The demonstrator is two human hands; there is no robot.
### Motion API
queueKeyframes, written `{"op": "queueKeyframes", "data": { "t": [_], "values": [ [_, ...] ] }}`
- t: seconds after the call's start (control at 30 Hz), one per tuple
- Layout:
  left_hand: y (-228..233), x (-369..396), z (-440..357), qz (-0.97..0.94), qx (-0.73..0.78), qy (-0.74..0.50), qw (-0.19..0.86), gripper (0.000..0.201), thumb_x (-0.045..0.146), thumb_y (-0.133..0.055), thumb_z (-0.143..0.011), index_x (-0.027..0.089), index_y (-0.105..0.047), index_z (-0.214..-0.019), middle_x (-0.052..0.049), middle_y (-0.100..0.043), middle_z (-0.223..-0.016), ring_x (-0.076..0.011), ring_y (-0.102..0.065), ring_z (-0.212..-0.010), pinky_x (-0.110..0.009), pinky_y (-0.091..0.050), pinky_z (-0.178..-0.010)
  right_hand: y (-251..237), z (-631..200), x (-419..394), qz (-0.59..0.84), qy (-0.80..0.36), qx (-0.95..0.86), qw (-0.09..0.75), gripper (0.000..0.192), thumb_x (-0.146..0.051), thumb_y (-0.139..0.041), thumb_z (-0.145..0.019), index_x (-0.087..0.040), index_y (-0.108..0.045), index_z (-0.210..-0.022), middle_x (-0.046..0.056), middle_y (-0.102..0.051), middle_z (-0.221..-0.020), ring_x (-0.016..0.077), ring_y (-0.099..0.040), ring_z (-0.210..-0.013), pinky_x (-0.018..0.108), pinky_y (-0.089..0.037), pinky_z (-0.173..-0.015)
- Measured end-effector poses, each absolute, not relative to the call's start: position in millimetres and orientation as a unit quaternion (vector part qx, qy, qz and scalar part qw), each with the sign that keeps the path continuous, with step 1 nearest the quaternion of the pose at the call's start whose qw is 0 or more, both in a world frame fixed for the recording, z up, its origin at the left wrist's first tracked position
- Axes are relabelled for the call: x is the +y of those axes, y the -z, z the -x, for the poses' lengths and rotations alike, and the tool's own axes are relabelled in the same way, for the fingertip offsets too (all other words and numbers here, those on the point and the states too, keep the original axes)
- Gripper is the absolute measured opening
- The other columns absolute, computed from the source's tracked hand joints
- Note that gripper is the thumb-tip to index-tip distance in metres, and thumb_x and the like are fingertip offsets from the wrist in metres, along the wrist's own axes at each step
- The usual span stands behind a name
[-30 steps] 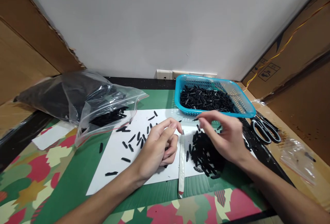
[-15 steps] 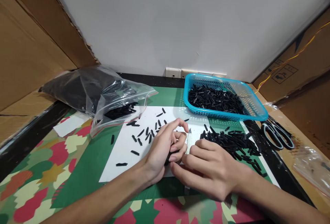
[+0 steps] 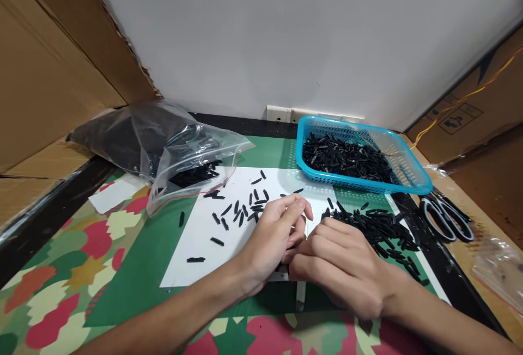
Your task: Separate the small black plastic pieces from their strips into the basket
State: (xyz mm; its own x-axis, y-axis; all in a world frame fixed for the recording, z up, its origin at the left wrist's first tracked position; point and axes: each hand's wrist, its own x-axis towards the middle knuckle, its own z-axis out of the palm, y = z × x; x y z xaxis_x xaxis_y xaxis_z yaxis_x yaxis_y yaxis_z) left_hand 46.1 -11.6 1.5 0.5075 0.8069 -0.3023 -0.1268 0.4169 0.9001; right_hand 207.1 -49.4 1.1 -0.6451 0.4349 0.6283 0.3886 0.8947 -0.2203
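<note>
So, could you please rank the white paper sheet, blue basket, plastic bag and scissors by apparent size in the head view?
1. white paper sheet
2. plastic bag, roughly matching blue basket; unsure
3. scissors

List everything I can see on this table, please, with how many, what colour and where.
basket: one, blue, far right, holding black pieces.
black pieces: too many to count, in a heap right of the hands; others scattered on the paper.
paper sheet: one, white, centre of the mat.
plastic bag: one, clear, full of black pieces, far left.
scissors: one pair, black and grey, right edge.
white strip: one, under the hands, mostly hidden.
left hand: curled, over the paper.
right hand: curled, touching the left; what the fingers hold is hidden.
</note>
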Motion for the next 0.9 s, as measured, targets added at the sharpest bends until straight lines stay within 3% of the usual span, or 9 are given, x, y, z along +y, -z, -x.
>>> {"op": "queueKeyframes", "data": {
  "t": [0.17, 0.43, 0.57, 0.73, 0.9],
  "values": [
    [0.7, -11.0, -43.5, -0.397, 0.378, -0.294, 0.783, 0.027, 0.045, -0.053, -0.103, 0.021, -0.057, -0.089, 0.011, -0.030, -0.054, -0.0058, -0.018, -0.042, -0.014, -0.017, -0.037, 0.5, -210.3, -47.9, 0.205, 0.000, -0.922, 0.327, 0.028, -0.013, -0.048, -0.107, -0.013, -0.074, -0.097, 0.007, -0.074, -0.081, 0.0194, -0.063, -0.074, 0.034, -0.045, -0.061],
    [5.9, -9.9, -41.4, -0.360, 0.395, -0.305, 0.788, 0.020, 0.038, -0.056, -0.101, 0.022, -0.058, -0.090, 0.011, -0.033, -0.053, -0.0048, -0.024, -0.041, -0.013, -0.018, -0.038, -4.1, -209.1, -48.0, 0.210, 0.004, -0.929, 0.306, 0.037, -0.013, -0.040, -0.111, -0.011, -0.075, -0.098, 0.009, -0.077, -0.087, 0.0198, -0.064, -0.074, 0.034, -0.046, -0.060],
    [3.8, -9.4, -41.4, -0.331, 0.393, -0.316, 0.798, 0.020, 0.040, -0.059, -0.100, 0.023, -0.059, -0.090, 0.011, -0.032, -0.053, -0.0057, -0.023, -0.042, -0.012, -0.017, -0.036, -3.1, -208.4, -51.4, 0.204, -0.109, -0.903, 0.362, 0.035, -0.012, -0.040, -0.111, -0.010, -0.072, -0.098, 0.011, -0.075, -0.086, 0.0187, -0.066, -0.077, 0.032, -0.050, -0.063],
    [-4.2, -6.9, -38.9, -0.327, 0.386, -0.289, 0.813, 0.021, 0.043, -0.057, -0.102, 0.025, -0.056, -0.090, 0.011, -0.030, -0.052, -0.0058, -0.016, -0.040, -0.011, -0.012, -0.032, -1.5, -215.0, -50.4, 0.294, -0.317, -0.744, 0.510, 0.007, -0.012, -0.066, -0.100, -0.018, -0.069, -0.102, 0.007, -0.072, -0.089, 0.0191, -0.069, -0.084, 0.032, -0.058, -0.074],
    [-8.1, -8.3, -36.9, -0.338, 0.358, -0.258, 0.831, 0.027, 0.052, -0.056, -0.102, 0.027, -0.050, -0.092, 0.012, -0.031, -0.052, -0.0052, -0.018, -0.037, -0.010, -0.014, -0.031, 3.4, -222.1, -41.1, 0.371, -0.419, -0.627, 0.542, 0.006, -0.018, -0.073, -0.097, -0.021, -0.072, -0.103, 0.005, -0.074, -0.098, 0.0136, -0.069, -0.067, 0.028, -0.062, -0.063]
  ]
}}
